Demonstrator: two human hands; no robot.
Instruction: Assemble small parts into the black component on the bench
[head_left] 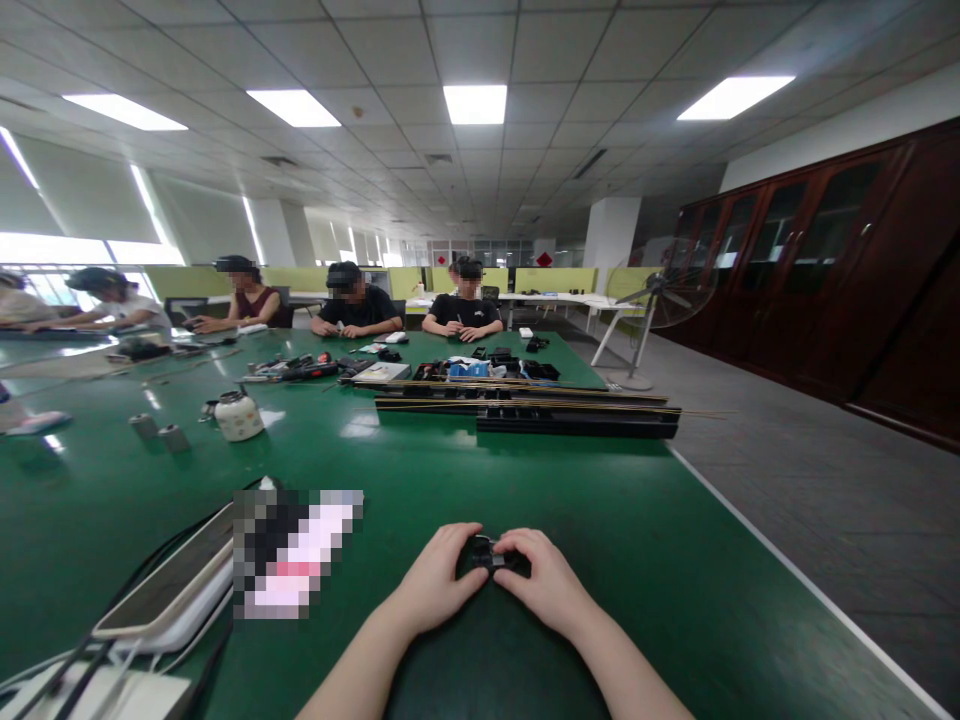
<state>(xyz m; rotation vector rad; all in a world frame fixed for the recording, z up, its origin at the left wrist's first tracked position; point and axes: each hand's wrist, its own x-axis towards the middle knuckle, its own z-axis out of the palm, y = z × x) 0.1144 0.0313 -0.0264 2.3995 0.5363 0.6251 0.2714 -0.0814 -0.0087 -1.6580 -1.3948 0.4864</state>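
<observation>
Both my hands meet low in the middle of the green table (600, 500). My left hand (439, 575) and my right hand (544, 580) have their fingers curled round a small black part (491, 556) held between them just above the tabletop. Only the top of the part shows between the fingertips. My forearms reach in from the bottom edge.
A phone (169, 585) on a white pad with cables lies at my left, beside a blurred patch. Long black rails (525, 410) lie across mid-table, with a white jar (238, 416) and tools further back. Several people sit at the far end. A fan (664, 300) stands on the floor, right.
</observation>
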